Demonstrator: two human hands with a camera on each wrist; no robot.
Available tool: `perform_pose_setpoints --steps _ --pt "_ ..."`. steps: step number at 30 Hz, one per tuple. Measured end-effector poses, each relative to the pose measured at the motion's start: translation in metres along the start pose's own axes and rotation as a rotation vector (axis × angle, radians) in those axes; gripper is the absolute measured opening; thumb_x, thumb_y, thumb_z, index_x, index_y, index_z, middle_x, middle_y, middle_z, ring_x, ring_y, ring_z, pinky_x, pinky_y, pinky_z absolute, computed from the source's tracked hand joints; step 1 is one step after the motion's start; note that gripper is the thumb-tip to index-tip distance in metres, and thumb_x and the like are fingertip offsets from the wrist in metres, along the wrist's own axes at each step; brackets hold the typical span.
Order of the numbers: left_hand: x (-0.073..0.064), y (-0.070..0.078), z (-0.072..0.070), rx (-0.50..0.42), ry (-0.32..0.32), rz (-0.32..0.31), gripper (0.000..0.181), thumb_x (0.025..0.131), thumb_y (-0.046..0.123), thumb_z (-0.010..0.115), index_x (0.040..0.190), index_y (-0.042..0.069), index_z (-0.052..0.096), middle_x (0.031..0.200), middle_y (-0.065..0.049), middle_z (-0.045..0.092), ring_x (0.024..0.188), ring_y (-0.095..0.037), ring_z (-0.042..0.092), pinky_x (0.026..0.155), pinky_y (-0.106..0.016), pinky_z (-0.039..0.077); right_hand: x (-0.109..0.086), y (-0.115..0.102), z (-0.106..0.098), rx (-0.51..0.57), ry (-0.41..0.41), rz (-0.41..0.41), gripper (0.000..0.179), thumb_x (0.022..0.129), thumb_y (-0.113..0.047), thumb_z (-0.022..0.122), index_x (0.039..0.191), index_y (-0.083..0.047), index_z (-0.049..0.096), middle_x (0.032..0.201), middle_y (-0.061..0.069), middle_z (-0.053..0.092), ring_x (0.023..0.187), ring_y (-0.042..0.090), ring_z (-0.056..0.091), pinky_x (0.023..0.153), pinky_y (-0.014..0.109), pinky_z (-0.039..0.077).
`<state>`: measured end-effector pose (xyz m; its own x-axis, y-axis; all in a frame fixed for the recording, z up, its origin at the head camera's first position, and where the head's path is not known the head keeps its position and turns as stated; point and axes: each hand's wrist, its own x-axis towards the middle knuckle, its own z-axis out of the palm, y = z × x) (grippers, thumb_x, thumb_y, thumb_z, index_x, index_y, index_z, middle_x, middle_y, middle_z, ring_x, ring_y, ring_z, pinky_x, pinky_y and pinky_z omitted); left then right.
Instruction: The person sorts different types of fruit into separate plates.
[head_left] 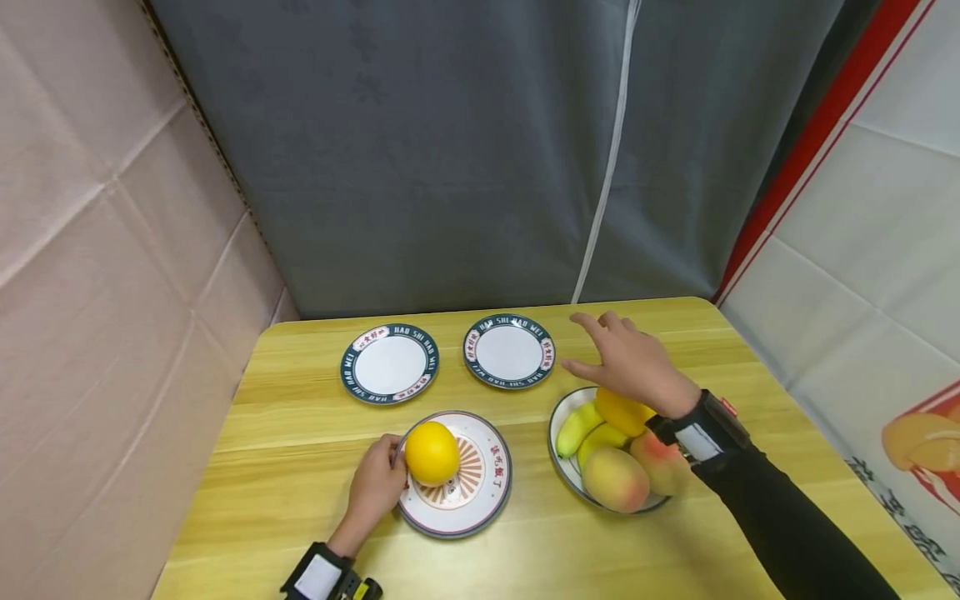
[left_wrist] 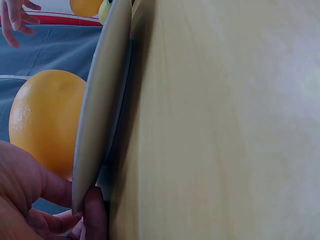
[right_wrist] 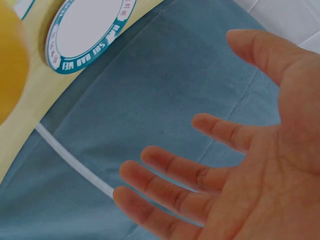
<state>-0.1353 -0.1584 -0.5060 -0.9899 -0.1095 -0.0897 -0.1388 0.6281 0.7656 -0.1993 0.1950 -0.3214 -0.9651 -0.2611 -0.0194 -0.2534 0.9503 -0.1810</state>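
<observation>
My left hand [head_left: 377, 477] pinches the left rim of a white plate [head_left: 491, 492] with a sunburst print, thumb above and fingers beneath, as the left wrist view shows. An orange [head_left: 432, 453] sits on that plate, close to the thumb. Over the far side of a fruit plate [head_left: 557, 454], my right hand [head_left: 633, 360] hovers with fingers spread, holding nothing. The fruit plate bears bananas [head_left: 576, 427], peaches [head_left: 617, 480] and an orange-yellow fruit [head_left: 624, 412] partly hidden by the right wrist. In the right wrist view the palm [right_wrist: 270, 185] and separated fingers show plainly.
Two small plates with dark patterned rims, a left one [head_left: 389, 364] and a right one [head_left: 509, 352], lie near the back edge of the wooden table [head_left: 300, 467]. A grey curtain [head_left: 435, 167] hangs behind; pale walls stand at both sides.
</observation>
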Motion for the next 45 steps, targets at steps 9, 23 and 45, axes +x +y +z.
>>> perform_pose_setpoints --steps 9,23,45 --pt "-0.001 0.0 0.0 0.014 0.001 0.001 0.027 0.103 0.004 0.059 0.127 -0.009 0.064 0.088 -0.011 0.06 0.07 -0.017 0.057 0.059 -0.028 0.046 -0.01 0.018 0.008 0.024 -0.004 0.041 0.08 0.098 -0.053 0.07 0.16 -0.01 0.043 0.141 0.032 0.054 0.117 0.048 0.057 0.088 0.064 0.059" --pt "0.0 0.002 0.0 0.022 -0.005 -0.011 0.029 0.105 0.005 0.059 0.13 -0.009 0.062 0.09 -0.012 0.06 0.07 -0.017 0.057 0.058 -0.028 0.046 -0.018 0.034 0.02 0.039 -0.001 0.083 0.079 0.097 -0.054 0.071 0.156 -0.008 0.047 0.138 0.034 0.053 0.113 0.049 0.056 0.082 0.064 0.059" --pt "-0.001 0.004 -0.001 0.012 0.003 -0.005 0.027 0.104 0.004 0.058 0.128 -0.009 0.063 0.091 -0.013 0.06 0.072 -0.017 0.057 0.059 -0.028 0.046 -0.029 0.053 0.052 0.071 0.035 0.02 0.076 0.093 -0.043 0.08 0.152 -0.006 0.052 0.146 0.037 0.047 0.128 0.061 0.047 0.104 0.078 0.042"
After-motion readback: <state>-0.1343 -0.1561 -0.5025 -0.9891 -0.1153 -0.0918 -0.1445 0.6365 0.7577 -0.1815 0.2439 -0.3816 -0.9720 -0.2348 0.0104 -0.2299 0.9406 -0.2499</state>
